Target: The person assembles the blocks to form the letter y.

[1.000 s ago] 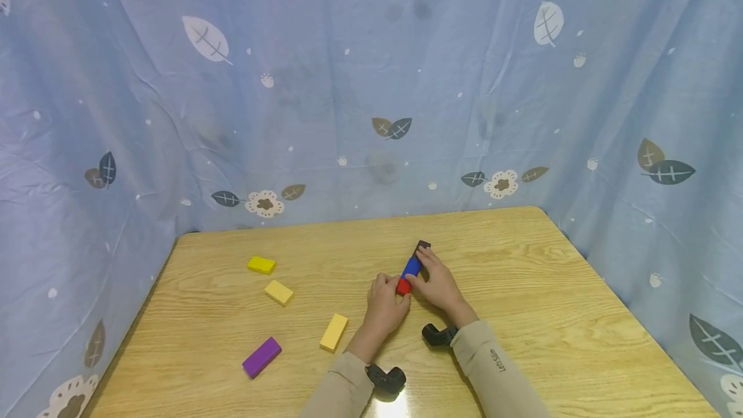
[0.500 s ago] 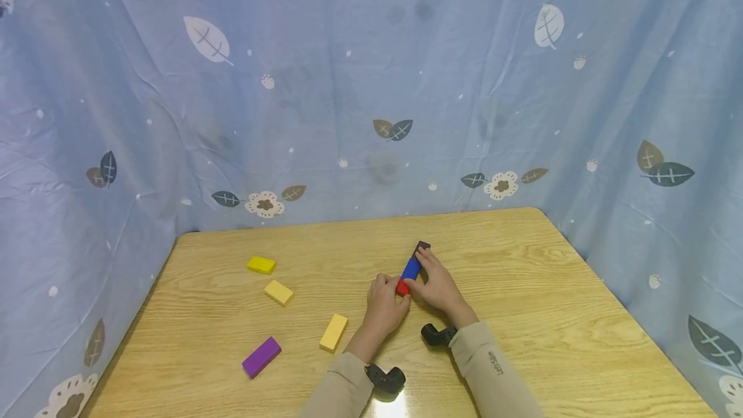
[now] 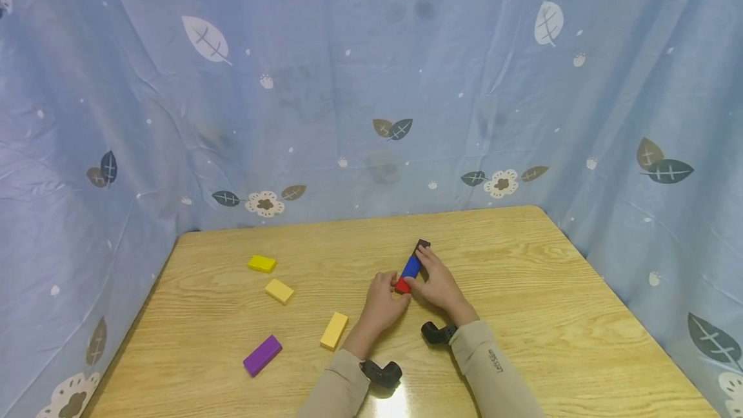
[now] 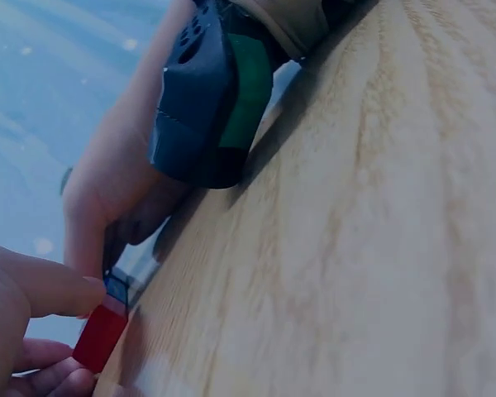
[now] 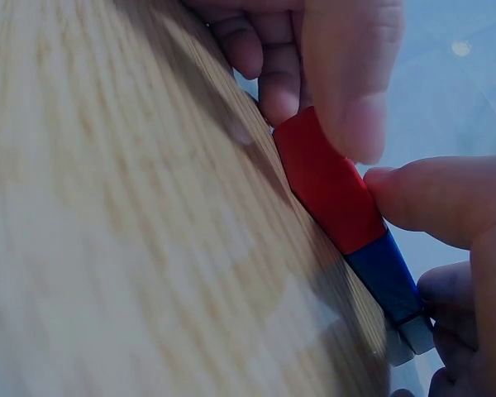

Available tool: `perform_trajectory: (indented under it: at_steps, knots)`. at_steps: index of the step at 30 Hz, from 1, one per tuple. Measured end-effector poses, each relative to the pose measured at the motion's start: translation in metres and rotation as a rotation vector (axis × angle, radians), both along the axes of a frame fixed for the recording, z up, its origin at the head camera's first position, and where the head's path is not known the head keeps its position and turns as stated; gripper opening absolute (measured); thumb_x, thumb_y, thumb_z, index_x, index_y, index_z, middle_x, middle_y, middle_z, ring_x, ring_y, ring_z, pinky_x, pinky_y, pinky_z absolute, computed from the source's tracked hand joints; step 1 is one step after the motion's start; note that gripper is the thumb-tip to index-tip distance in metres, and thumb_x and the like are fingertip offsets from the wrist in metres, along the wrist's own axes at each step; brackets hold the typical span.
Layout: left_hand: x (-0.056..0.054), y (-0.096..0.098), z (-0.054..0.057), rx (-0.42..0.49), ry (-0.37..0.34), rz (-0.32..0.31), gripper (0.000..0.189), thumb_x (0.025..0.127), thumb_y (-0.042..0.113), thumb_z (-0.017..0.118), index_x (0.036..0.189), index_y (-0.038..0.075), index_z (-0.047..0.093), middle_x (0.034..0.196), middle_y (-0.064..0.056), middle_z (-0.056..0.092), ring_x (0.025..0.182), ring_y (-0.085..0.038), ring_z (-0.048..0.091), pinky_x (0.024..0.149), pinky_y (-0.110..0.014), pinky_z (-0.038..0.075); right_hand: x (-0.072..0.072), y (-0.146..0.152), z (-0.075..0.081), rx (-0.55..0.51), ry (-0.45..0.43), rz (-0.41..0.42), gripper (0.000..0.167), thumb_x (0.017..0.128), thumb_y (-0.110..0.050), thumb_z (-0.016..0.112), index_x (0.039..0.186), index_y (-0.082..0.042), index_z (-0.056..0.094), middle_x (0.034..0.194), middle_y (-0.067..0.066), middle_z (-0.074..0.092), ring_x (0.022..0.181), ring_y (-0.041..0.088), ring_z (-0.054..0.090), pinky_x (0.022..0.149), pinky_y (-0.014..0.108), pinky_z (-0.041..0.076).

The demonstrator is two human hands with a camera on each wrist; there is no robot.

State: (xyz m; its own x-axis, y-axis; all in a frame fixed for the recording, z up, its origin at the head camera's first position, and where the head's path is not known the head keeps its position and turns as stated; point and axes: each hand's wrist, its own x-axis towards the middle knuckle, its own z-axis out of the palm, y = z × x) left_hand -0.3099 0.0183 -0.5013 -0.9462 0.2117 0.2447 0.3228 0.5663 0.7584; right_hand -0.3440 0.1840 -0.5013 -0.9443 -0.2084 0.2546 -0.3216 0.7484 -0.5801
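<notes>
A red block (image 3: 402, 286), a blue block (image 3: 411, 267) and a dark block (image 3: 424, 244) lie end to end in a slanting row on the table. My left hand (image 3: 381, 306) is at the near end of the row. In the left wrist view its thumb and curled fingers are about the red block (image 4: 100, 338). My right hand (image 3: 440, 284) lies along the row's right side. Its thumb touches the red block (image 5: 326, 182) in the right wrist view, and its fingers curl beside the blue block (image 5: 387, 273). In the head view its fingertips cover part of the dark block.
Left on the wooden table (image 3: 522, 263) lie a bright yellow block (image 3: 262, 264), two pale yellow blocks, one farther back (image 3: 280, 291) and one nearer (image 3: 333, 331), and a purple block (image 3: 262, 355). A blue patterned curtain (image 3: 325, 95) hangs around the table.
The right thumb has slid from the blue block's near end onto the red block. My left hand has shifted slightly left, and the red block a little with it.
</notes>
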Motion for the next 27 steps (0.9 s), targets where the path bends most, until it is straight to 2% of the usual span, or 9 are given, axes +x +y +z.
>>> perform_trajectory:
  at_steps: [8,15,21,27]
  knots:
    - [0.003,-0.003,0.001,0.016,-0.019,-0.002,0.054,0.083,0.018,0.068,0.127,-0.007,0.051,0.110,-0.014,0.057,0.100,-0.026,0.057,0.088,-0.041,0.050,-0.001,-0.001,-0.005,-0.008,-0.012,-0.002,0.073,0.086,-0.034,0.067,0.141,0.004,0.039,0.151,0.019,0.032,0.141,0.038,0.024,0.111,0.055,0.027]
    - [0.009,-0.008,0.014,-0.043,-0.016,-0.002,0.052,0.088,0.020,0.065,0.130,-0.005,0.048,0.118,-0.017,0.058,0.108,-0.029,0.059,0.091,-0.044,0.050,-0.003,0.001,-0.002,-0.004,0.008,-0.003,0.073,0.087,-0.036,0.066,0.142,0.003,0.039,0.151,0.019,0.031,0.141,0.039,0.024,0.111,0.056,0.028]
    - [0.019,-0.029,0.024,-0.121,-0.010,-0.016,0.050,0.090,0.023,0.063,0.133,0.001,0.049,0.124,-0.013,0.057,0.113,-0.028,0.057,0.093,-0.044,0.049,-0.004,0.001,-0.002,0.009,0.008,0.006,0.076,0.087,-0.039,0.065,0.142,0.004,0.037,0.151,0.019,0.031,0.140,0.040,0.025,0.111,0.056,0.028]
    - [0.029,-0.058,0.023,-0.171,0.037,-0.033,0.050,0.091,0.024,0.062,0.134,0.003,0.049,0.130,-0.013,0.054,0.121,-0.030,0.052,0.100,-0.045,0.045,-0.002,0.003,-0.003,-0.001,-0.017,0.015,0.075,0.087,-0.037,0.065,0.142,0.004,0.037,0.152,0.020,0.030,0.141,0.040,0.023,0.111,0.056,0.026]
